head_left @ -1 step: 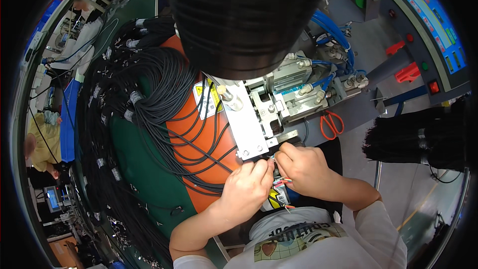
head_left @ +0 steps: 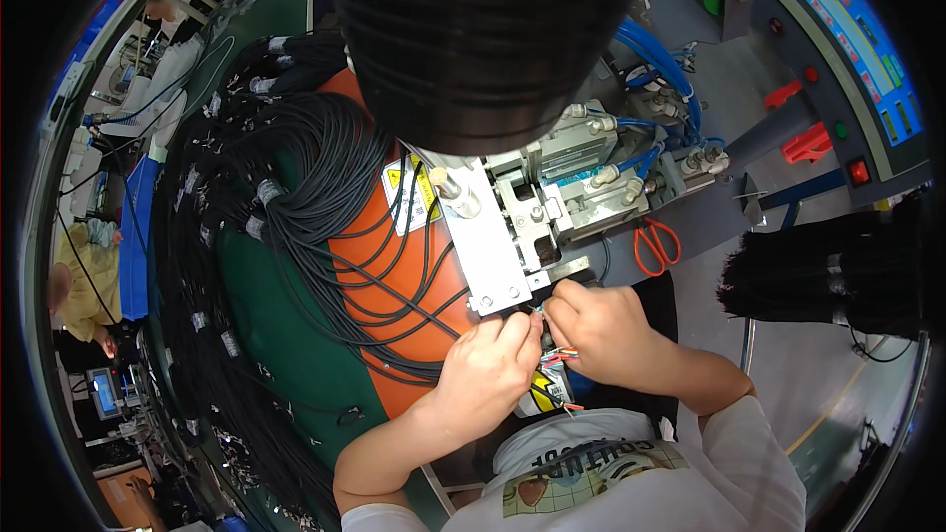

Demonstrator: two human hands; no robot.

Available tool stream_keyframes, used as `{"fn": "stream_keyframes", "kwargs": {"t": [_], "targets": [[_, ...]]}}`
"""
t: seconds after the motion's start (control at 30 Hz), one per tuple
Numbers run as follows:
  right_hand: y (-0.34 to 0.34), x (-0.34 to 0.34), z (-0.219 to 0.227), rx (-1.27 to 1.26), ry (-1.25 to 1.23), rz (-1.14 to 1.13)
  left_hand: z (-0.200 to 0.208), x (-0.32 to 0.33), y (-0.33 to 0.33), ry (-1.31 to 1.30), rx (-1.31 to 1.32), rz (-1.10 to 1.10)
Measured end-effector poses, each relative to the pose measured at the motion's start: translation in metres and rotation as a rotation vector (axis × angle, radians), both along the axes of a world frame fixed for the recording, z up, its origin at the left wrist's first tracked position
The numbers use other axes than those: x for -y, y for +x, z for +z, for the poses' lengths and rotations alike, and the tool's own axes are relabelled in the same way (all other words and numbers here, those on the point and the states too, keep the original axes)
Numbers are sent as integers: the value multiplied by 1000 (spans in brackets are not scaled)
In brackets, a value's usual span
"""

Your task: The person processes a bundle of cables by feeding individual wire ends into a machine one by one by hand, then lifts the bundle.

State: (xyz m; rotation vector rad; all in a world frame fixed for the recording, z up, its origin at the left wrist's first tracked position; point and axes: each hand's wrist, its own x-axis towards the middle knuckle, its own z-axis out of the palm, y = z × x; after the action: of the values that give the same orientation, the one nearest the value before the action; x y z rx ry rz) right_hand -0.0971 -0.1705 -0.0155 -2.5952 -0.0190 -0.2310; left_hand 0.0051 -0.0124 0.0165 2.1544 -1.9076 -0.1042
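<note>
- Head view, the only one: the left hand (head_left: pixel 493 366) and right hand (head_left: pixel 603 333) meet low of centre, knuckles up and fingertips almost touching. Clock directions here are read in the picture, 12 toward its top edge.
- The left grip is pinched closed, thumb and fingers drawn together; the fingers cover whatever lies inside, so I cannot tell what it has hold of.
- The right grip is likewise closed to a pinch. A small pale bit shows where the two sets of fingertips meet, but which grip has it is too small to tell.
- The relation that matters: the thin coloured wires (head_left: pixel 560 356) show at about 5 o'clock from that meeting point, fanned roughly along a 9-to-3 line. They lie just beside the right hand at its 8 o'clock, and at the left hand's 3 o'clock; the right hand is nearer.
- From the fingertips, a bright metal plate (head_left: pixel 488 256) stands close at 11 o'clock and red-handled scissors (head_left: pixel 655 246) lie farther off at 2.
- Coiled black cables (head_left: pixel 330 153) lie at 10 o'clock, several strands crossing the orange panel (head_left: pixel 399 396) beside the green worktop (head_left: pixel 261 286) toward the left hand.
</note>
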Motion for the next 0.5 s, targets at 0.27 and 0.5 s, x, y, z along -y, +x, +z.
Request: {"fn": "stream_keyframes", "kwargs": {"t": [0.27, 0.5], "targets": [[2, 0, -22, 254, 219, -124, -6, -5, 0, -10, -27, 28], [3, 7, -26, 2, 588, -161, -11, -31, 9, -195, -168, 244]]}}
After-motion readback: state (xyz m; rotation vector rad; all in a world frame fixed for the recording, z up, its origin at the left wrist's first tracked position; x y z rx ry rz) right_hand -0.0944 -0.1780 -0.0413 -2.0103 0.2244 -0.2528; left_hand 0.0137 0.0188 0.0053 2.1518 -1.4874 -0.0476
